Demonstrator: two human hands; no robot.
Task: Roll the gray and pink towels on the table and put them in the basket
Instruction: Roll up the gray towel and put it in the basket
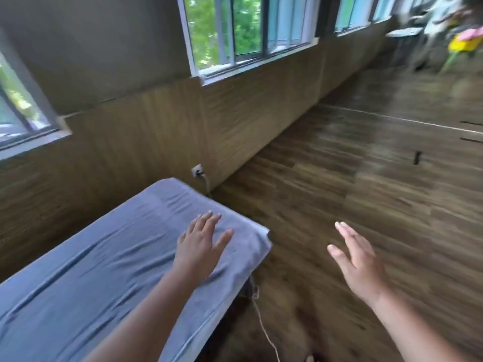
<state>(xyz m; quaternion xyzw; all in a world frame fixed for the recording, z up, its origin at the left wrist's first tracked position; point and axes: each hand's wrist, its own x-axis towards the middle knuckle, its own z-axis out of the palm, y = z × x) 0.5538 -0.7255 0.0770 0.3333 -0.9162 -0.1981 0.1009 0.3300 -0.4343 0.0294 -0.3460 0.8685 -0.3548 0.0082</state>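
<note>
A gray towel (pixel 109 257) lies spread flat over the table at the lower left, wrinkled, its far right corner hanging a little past the edge. My left hand (pixel 201 244) rests palm down on the towel near that right end, fingers apart. My right hand (pixel 355 259) hovers over the floor to the right of the table, open, holding nothing. No pink towel and no basket are in view. The picture is blurred by head motion.
A wood-panelled wall with windows (pixel 245 35) runs behind the table. A wall socket (pixel 197 170) with a white cable (pixel 261 322) sits by the table's far corner. Wooden floor (pixel 366 165) stretches right. Blurred yellow and pink furniture (pixel 462 40) stands far back right.
</note>
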